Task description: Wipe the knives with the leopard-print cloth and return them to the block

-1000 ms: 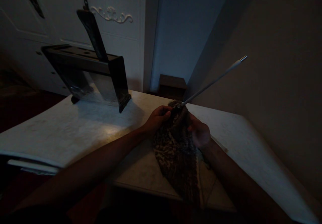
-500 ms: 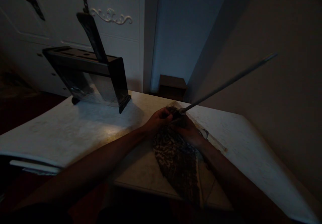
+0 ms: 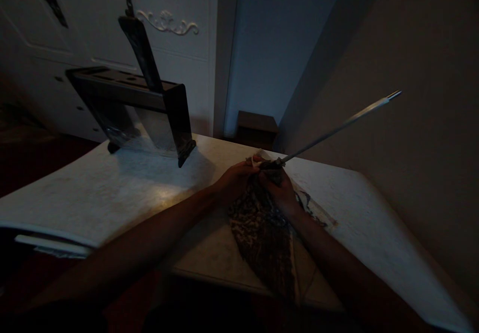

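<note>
A mottled brown knitted piece (image 3: 262, 233) hangs from my hands down over the near edge of a pale table (image 3: 112, 193). My left hand (image 3: 236, 179) is closed on the top edge of the knitting. My right hand (image 3: 280, 189) is closed round the base of a long thin knitting needle (image 3: 337, 129). The needle slants up and to the right, and its metal tip catches light. Both hands meet at the top of the fabric, fingers pinched together. The room is dim.
A dark stand with a slanted phone-like slab (image 3: 138, 93) sits at the table's back left. A white panelled cupboard (image 3: 175, 28) is behind it. A small brown box (image 3: 256, 126) lies on the floor beyond, and a plain wall (image 3: 411, 98) runs along the right.
The needle's free end swung right and up, then dropped a little. My right hand moved in from the fabric's side to meet my left hand at the top edge.
</note>
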Demonstrator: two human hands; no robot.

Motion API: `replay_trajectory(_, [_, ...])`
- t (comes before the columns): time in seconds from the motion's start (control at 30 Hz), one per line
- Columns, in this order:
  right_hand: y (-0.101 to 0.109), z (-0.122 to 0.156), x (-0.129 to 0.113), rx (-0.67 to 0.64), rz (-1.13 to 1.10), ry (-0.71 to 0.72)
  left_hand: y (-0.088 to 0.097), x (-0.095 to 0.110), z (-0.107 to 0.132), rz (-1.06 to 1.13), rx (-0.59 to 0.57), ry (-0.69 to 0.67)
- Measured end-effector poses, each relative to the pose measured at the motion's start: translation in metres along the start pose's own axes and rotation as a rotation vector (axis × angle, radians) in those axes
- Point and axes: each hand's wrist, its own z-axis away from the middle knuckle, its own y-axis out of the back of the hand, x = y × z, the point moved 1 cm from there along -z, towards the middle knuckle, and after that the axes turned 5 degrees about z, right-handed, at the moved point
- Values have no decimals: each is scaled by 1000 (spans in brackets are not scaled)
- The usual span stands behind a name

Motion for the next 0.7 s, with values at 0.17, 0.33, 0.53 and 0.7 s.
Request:
replay_trajectory(0.17, [8,-2,9,348,39,-99,4,3,-4,-74,116,11])
replay_trajectory(0.33, [14,-4,3,502,52,-11,11,8,-5,-162,295,-51])
replay_trajectory(0.53, [13,-5,-5,460,133,8,15,12,-5,-275,288,-17])
replay_trajectory(0.7, [14,-7,0,373,170,-15,16,10,-5,-346,242,4])
